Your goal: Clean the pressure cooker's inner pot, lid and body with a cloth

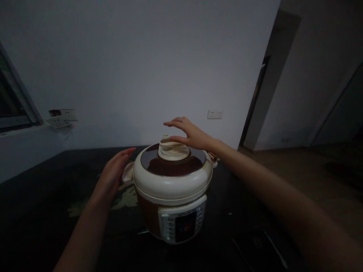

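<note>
Beneath the right fingers, the lid knob is partly hidden; farther below them, panel labels are blurred.

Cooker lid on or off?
On: the lid sits over the body, its rim following the body's top edge along the visible front. Cannot tell whether it's locked.

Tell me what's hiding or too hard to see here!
All in the head view:
- Inside of the round cream-and-brown cooker: its lid hides it.
- Tiny marks on the silver control panel: too small and blurred.
- Whether the right hand touches the cream lid knob: too dim.
- Flat black thing, lower right: too dark to name.
- Rest of the grey-framed window: cut off by the left edge.
</note>
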